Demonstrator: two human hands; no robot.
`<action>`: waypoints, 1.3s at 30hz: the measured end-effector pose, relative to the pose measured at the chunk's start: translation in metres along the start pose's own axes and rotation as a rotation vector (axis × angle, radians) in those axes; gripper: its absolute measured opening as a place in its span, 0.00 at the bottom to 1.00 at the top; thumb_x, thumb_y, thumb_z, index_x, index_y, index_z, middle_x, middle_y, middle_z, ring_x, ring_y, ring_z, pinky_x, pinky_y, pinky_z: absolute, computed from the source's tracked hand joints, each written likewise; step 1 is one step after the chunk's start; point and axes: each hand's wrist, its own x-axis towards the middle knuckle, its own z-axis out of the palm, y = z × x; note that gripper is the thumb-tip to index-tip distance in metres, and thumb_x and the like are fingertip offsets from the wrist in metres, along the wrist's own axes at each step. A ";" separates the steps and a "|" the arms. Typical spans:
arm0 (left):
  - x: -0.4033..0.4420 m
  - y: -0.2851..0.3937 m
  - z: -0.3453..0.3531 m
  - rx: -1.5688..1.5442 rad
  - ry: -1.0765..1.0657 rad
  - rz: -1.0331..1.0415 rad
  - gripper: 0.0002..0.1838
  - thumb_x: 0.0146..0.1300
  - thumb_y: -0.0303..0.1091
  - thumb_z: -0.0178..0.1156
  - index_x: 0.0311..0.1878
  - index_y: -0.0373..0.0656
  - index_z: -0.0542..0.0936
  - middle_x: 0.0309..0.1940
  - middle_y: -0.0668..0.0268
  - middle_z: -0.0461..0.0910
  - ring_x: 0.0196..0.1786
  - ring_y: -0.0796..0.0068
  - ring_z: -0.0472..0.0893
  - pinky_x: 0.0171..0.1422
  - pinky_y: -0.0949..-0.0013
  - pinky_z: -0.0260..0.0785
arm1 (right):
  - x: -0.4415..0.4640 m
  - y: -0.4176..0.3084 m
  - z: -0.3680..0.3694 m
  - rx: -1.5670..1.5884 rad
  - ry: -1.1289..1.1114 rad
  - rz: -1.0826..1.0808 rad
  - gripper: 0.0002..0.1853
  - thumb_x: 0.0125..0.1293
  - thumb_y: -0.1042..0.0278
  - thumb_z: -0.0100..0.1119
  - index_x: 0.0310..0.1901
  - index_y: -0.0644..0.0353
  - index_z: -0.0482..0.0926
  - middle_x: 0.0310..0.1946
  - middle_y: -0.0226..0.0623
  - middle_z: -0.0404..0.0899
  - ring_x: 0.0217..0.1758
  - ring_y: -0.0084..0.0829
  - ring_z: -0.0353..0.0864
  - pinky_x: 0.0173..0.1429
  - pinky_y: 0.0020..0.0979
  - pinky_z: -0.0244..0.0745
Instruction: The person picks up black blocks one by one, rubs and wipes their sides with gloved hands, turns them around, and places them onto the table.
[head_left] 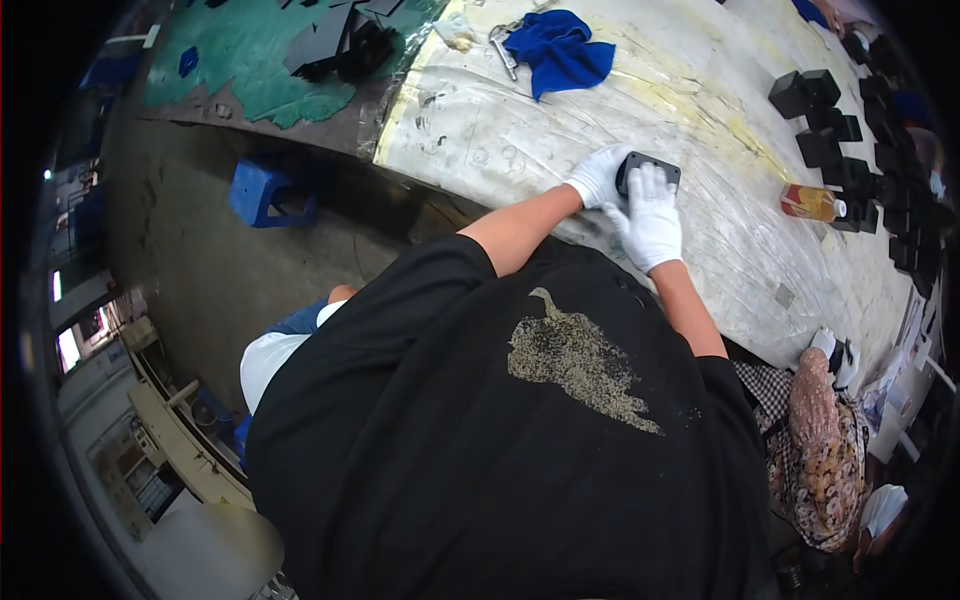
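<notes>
A small black box-like piece [672, 174] with rounded corners is on the covered table near its front edge. My left hand [600, 178], in a white glove, grips it at its left side; the fingertips are partly hidden behind it. Across its face lies my right hand [652, 222], also white-gloved, with the fingers stretched out flat and the thumb pointing toward the left hand. Beyond both hands a blue cloth [560, 52] lies crumpled beside a metal tool [503, 52] whose kind I cannot make out.
Black boxes [820, 148] stand in rows on the right, near a bottle of amber liquid [808, 203]. Dark flat pieces [322, 42] lie on a green-topped table [225, 60]. A blue stool [262, 193] is at left. Another person's patterned sleeve [815, 400] shows at right.
</notes>
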 end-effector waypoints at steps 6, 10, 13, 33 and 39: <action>0.005 -0.015 0.012 0.050 -0.052 0.057 0.40 0.47 0.50 0.76 0.62 0.43 0.74 0.58 0.51 0.78 0.62 0.52 0.78 0.67 0.58 0.71 | 0.045 0.005 -0.016 0.091 -0.010 0.161 0.39 0.71 0.43 0.56 0.72 0.68 0.65 0.74 0.57 0.63 0.78 0.56 0.58 0.80 0.53 0.52; -0.005 0.006 0.000 -0.010 0.053 0.018 0.39 0.40 0.48 0.77 0.58 0.45 0.76 0.51 0.51 0.79 0.57 0.47 0.78 0.66 0.55 0.71 | -0.006 -0.012 -0.011 -0.006 -0.076 0.063 0.40 0.70 0.41 0.56 0.72 0.67 0.65 0.75 0.57 0.60 0.78 0.55 0.59 0.81 0.57 0.50; 0.006 -0.023 0.024 0.748 0.276 0.598 0.40 0.40 0.48 0.77 0.59 0.46 0.76 0.52 0.51 0.79 0.59 0.48 0.78 0.66 0.55 0.72 | 0.034 -0.024 -0.011 0.074 -0.012 0.022 0.40 0.69 0.40 0.57 0.71 0.66 0.66 0.76 0.52 0.62 0.80 0.52 0.58 0.81 0.53 0.51; -0.005 0.003 -0.005 0.018 0.025 0.056 0.43 0.38 0.51 0.83 0.59 0.45 0.77 0.51 0.50 0.80 0.55 0.50 0.81 0.63 0.54 0.73 | 0.004 0.000 -0.020 0.112 0.080 0.115 0.40 0.68 0.37 0.57 0.67 0.67 0.69 0.68 0.57 0.69 0.74 0.54 0.65 0.78 0.55 0.55; 0.008 0.013 -0.001 -0.002 -0.159 0.221 0.36 0.55 0.44 0.75 0.66 0.44 0.75 0.61 0.54 0.80 0.62 0.57 0.80 0.68 0.57 0.72 | -0.002 0.032 -0.046 0.323 -0.053 0.415 0.38 0.58 0.37 0.62 0.61 0.61 0.75 0.60 0.59 0.75 0.64 0.57 0.75 0.68 0.51 0.69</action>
